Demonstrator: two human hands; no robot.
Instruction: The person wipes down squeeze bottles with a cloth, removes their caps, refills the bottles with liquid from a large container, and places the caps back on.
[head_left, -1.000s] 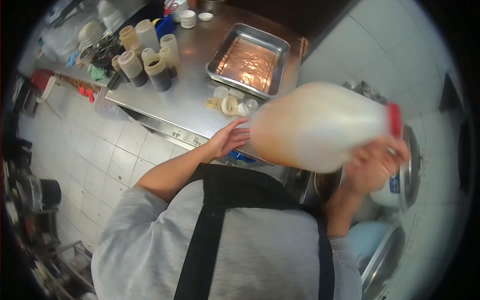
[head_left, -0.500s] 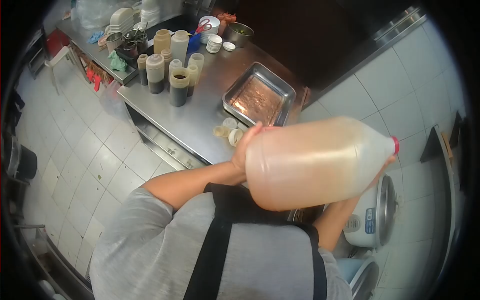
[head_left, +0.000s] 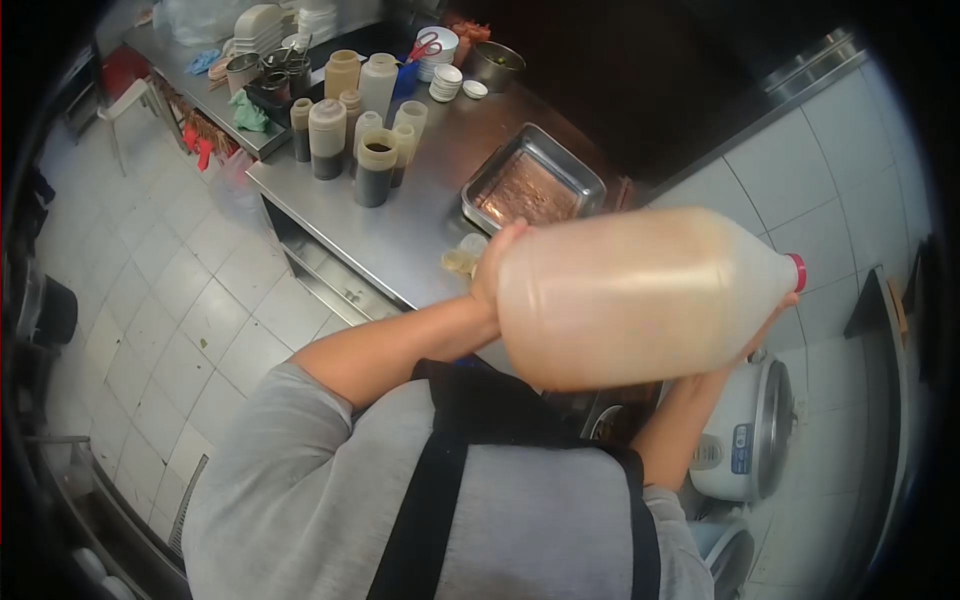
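Observation:
A large translucent jug (head_left: 640, 300) with a red cap (head_left: 797, 272) lies on its side in the air, with amber liquid inside. My left hand (head_left: 498, 262) grips its base end at the left. Near the capped neck, my right hand (head_left: 775, 318) holds the jug from below; most of its fingers are hidden behind it. Just beyond the jug, a metal tray (head_left: 590, 188) with a coppery shine inside rests on the steel counter (head_left: 325, 215). Small pale caps (head_left: 460, 261) lie beside my left hand, partly covered.
Several squeeze bottles (head_left: 327, 140) and an open bottle of dark liquid (head_left: 375, 170) stand on the counter. Behind them are small white dishes (head_left: 445, 84), red scissors (head_left: 424, 45) and a metal bowl (head_left: 495, 66). A rice cooker (head_left: 735, 430) stands at the right.
My left hand has moved from beside the jug onto its base end. The jug has levelled out, and the view has shifted, showing more of the counter's back.

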